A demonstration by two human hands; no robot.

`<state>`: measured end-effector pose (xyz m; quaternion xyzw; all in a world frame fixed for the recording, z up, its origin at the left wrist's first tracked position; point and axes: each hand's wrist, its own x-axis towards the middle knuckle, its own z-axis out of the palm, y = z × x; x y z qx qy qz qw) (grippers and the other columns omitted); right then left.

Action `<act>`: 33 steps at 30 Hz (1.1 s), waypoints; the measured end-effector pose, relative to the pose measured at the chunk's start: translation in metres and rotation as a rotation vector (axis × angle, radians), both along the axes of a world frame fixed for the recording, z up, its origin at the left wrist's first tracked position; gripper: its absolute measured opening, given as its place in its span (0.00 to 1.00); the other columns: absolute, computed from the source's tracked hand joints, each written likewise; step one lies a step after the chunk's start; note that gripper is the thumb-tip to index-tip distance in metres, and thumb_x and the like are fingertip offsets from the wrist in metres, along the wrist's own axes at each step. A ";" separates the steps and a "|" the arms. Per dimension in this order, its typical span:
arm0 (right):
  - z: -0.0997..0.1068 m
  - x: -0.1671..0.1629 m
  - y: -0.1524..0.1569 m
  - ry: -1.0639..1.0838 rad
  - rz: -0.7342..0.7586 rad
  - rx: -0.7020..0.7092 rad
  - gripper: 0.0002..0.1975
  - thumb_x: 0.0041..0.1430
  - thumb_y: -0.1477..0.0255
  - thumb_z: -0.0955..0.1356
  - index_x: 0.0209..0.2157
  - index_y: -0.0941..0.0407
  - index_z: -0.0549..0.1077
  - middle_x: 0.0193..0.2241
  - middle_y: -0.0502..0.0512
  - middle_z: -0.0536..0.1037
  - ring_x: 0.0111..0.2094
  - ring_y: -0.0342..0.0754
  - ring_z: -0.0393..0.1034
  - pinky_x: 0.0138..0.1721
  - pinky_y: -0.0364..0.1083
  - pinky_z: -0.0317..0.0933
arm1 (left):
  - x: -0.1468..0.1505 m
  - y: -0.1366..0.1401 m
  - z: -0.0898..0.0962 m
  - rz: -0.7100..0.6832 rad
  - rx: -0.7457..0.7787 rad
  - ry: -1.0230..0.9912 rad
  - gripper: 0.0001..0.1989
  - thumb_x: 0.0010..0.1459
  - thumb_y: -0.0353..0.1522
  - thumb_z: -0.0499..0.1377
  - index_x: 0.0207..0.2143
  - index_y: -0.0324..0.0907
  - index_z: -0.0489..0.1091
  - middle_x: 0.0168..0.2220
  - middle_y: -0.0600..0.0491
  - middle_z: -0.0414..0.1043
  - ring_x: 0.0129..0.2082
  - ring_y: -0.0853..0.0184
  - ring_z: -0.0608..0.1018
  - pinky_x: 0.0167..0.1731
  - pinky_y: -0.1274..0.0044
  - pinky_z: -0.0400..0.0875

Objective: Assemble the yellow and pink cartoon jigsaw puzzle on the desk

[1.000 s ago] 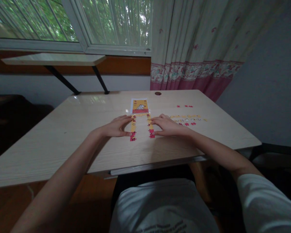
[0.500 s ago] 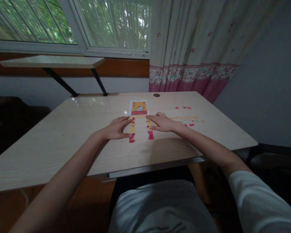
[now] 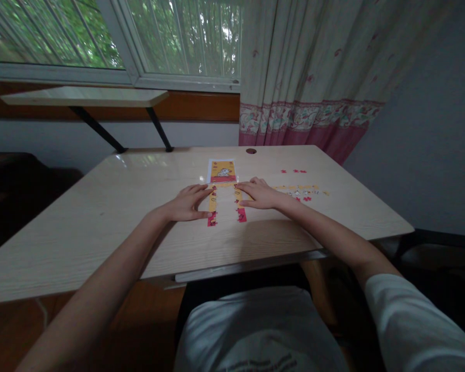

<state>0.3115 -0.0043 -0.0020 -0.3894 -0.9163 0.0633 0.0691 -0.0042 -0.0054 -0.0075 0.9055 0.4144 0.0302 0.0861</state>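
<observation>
A partly joined jigsaw puzzle (image 3: 242, 215) lies flat on the desk, its yellow and red pieces forming a top row and two side strips. The desk's bare wood shows between the strips. My left hand (image 3: 186, 203) rests open against the left strip, thumb near its red lower end and fingers at its upper part. On the other side my right hand (image 3: 259, 194) lies with fingers spread, the fingertips touching the right strip's upper part. Just beyond the top row is a picture card (image 3: 222, 171) showing a white cartoon figure on yellow and red.
Loose yellow and white puzzle pieces (image 3: 310, 192) lie in rows right of my right hand, partly behind my forearm. Several red pieces (image 3: 295, 171) sit farther back. A raised shelf (image 3: 85, 97) stands at the desk's (image 3: 112, 217) back left; a cable hole (image 3: 251, 151) is at the rear edge.
The view has shifted very slightly. Both hands stay at the puzzle's side strips, and the pieces show no clear movement.
</observation>
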 end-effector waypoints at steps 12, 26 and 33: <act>0.003 -0.005 -0.017 -0.064 0.053 -0.019 0.51 0.59 0.40 0.62 0.70 0.63 0.55 0.70 0.69 0.54 0.62 0.66 0.56 0.62 0.61 0.50 | 0.002 -0.004 0.002 0.039 0.001 0.021 0.58 0.49 0.69 0.49 0.67 0.35 0.56 0.69 0.33 0.53 0.67 0.40 0.57 0.65 0.55 0.51; 0.004 -0.009 -0.021 -0.102 0.017 -0.058 0.51 0.58 0.41 0.63 0.71 0.61 0.52 0.71 0.67 0.52 0.64 0.66 0.54 0.62 0.61 0.49 | 0.005 -0.008 0.006 0.053 -0.015 0.060 0.61 0.48 0.70 0.46 0.69 0.33 0.54 0.69 0.32 0.52 0.68 0.40 0.57 0.65 0.56 0.52; 0.007 -0.011 -0.023 -0.096 -0.007 -0.089 0.51 0.57 0.42 0.65 0.71 0.61 0.51 0.71 0.67 0.52 0.65 0.67 0.52 0.64 0.61 0.47 | 0.003 -0.006 0.003 0.042 -0.004 0.036 0.61 0.47 0.71 0.46 0.68 0.35 0.55 0.69 0.32 0.53 0.67 0.39 0.58 0.64 0.55 0.53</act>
